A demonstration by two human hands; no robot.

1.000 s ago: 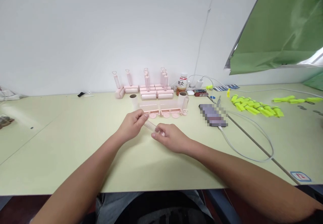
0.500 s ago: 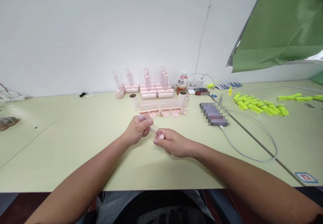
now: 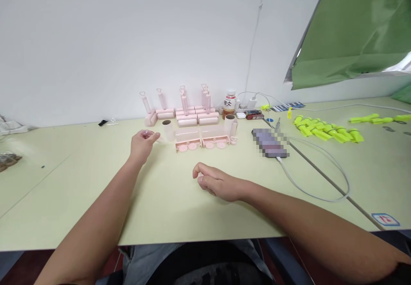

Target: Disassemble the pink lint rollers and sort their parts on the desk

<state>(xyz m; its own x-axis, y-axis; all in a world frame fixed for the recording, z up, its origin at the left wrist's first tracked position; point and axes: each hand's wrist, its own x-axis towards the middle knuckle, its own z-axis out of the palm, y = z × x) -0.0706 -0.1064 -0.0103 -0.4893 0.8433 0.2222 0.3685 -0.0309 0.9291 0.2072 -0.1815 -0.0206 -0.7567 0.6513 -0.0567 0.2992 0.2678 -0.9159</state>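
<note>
While left hand [image 3: 141, 148] grips clear piece [image 3: 148, 133] | right hand [image 3: 218, 185] curls, contents unclear | cases [image 3: 188, 135] beyond

- Left hand [image 3: 143, 145]: left of the open pink cases [image 3: 189, 134], curled round a clear piece [image 3: 148, 133].
- Right hand [image 3: 216, 182]: nearer the body than the cases, fingers bent, thumb against a small pale piece [image 3: 200, 175].

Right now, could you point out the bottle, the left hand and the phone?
Bottle [image 3: 229, 103]: head view, on its label.
Left hand [image 3: 141, 148]: head view, on the back of the hand.
Phone [image 3: 271, 142]: head view, on its screen, partly pixelated.
</note>
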